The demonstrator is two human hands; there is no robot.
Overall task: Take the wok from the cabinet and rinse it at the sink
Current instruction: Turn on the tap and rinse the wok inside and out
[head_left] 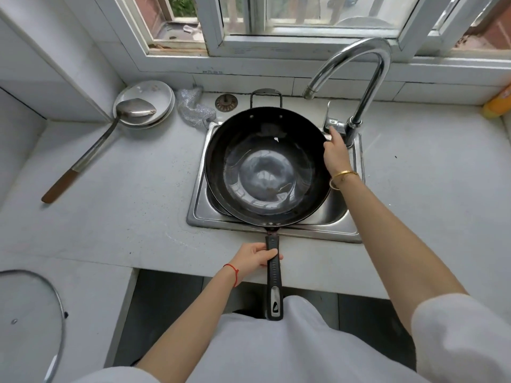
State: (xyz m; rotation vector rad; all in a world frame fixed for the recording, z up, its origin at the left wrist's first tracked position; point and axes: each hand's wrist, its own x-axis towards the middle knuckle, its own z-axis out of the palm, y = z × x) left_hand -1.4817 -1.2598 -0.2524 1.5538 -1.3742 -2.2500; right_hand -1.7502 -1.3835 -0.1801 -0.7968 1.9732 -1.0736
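Observation:
The black wok (266, 167) sits over the steel sink (276, 232), filling most of the basin. Its long black handle (273, 275) points back toward me. My left hand (255, 257) is wrapped around that handle near the counter's front edge. My right hand (336, 153) reaches past the wok's right rim, its fingers on the lever at the base of the chrome tap (359, 78). No water is visible from the spout.
Stacked white plates (163, 92) with a metal spatula (91, 150) lie at the back left. A steel scrubber (193, 107) and a sink strainer (226, 102) lie behind the sink. A glass lid (30, 319) is at the lower left, an orange bottle (497, 103) far right.

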